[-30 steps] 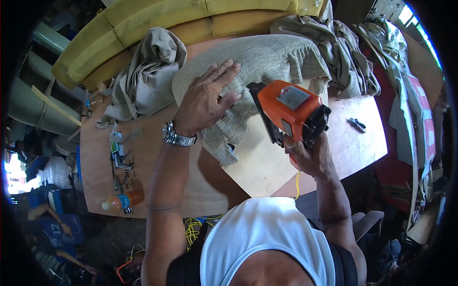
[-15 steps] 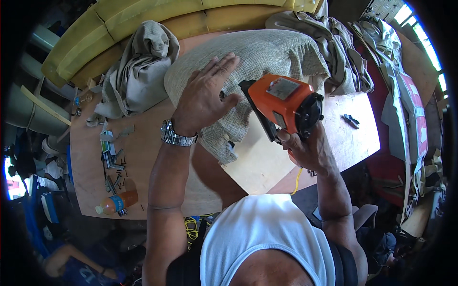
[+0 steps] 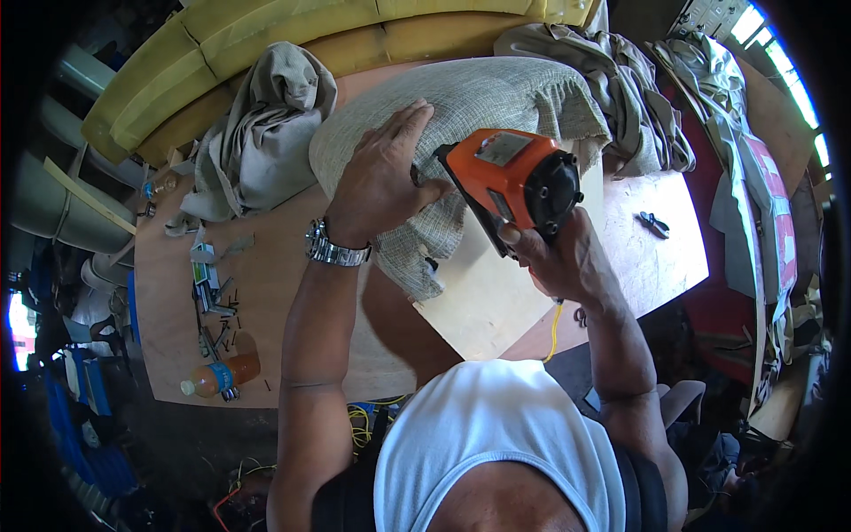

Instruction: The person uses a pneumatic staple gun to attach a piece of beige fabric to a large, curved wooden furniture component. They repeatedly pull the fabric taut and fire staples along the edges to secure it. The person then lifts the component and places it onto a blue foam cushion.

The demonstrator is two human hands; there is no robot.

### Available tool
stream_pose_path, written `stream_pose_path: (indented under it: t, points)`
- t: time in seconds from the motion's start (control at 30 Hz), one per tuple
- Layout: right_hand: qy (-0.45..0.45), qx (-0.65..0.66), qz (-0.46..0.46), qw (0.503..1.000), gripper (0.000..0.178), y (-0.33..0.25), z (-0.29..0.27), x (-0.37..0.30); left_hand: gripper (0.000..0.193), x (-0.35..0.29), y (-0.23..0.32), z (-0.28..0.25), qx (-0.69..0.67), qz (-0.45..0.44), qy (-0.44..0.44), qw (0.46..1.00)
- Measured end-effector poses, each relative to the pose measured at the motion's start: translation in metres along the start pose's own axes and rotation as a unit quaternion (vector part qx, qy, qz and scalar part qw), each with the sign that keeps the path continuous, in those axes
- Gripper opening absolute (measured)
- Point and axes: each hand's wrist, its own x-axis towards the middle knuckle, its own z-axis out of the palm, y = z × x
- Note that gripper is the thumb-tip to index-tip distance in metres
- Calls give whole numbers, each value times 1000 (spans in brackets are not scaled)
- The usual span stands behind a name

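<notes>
Beige woven fabric (image 3: 479, 93) is draped over a rounded padded form on the table, with a bare pale wooden board (image 3: 483, 315) showing at its near side. My left hand (image 3: 377, 182) lies on the fabric's left part, fingers stretched out and thumb apart. In my right hand (image 3: 572, 266) is an orange and black staple gun (image 3: 510, 182), gripped by its handle, which the hand partly hides. The gun's black nose is beside my left thumb, over the fabric; whether it touches the cloth I cannot tell. A yellow hose (image 3: 556, 330) hangs below the gun.
Crumpled grey-beige cloths (image 3: 261, 146) lie on the left, with more cloth (image 3: 612, 97) at the back right. Dark-handled pliers (image 3: 654, 225) rest at right. Loose metal pieces (image 3: 213, 297) and a bottle of orange liquid (image 3: 222, 376) are at left. A yellow foam piece (image 3: 292, 40) curves behind.
The staple gun in my right hand has moved slightly left and up, nearer my left hand. My left hand stays on the fabric. At lower left, another person's arm has gone out of view.
</notes>
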Motion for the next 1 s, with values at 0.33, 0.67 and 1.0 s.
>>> stream_pose_path:
  t: [0.33,0.67,1.0]
  points:
    - [2,-66,99,993,34,46,-2,-39,98,-6,-14,0,-12,22,36,999]
    - [-10,0,154,988,42,67,11,-102,63,-59,-13,-16,-548,93,71,828]
    - [25,-12,192,981,48,89,1,-109,53,-378,-367,73,383,-654,155,633]
